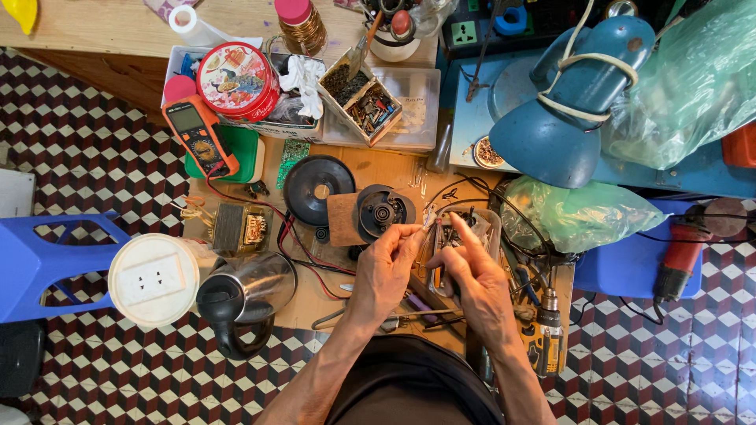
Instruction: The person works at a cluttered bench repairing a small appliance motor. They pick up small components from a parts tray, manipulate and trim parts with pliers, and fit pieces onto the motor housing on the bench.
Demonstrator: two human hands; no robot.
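My left hand (pixel 386 267) pinches a small thin pale part (pixel 420 228) between thumb and fingertips. My right hand (pixel 472 271) is beside it, fingers curled, its index finger stretched toward the same part and a dark tool handle tucked under the palm. Both hands hover over a small clear tray of parts (pixel 472 228) on a wooden board (pixel 370 169). Just beyond my left hand lies a round black motor part (pixel 383 211) on a brown square plate.
A black disc (pixel 316 189), a transformer (pixel 240 227), a steel kettle (pixel 244 299), a white socket reel (pixel 153 279) and an orange multimeter (pixel 198 134) lie left. A blue desk lamp (pixel 563 110), green plastic bags (pixel 583 212), a cordless drill (pixel 545 338) and a red power tool (pixel 677 260) lie right.
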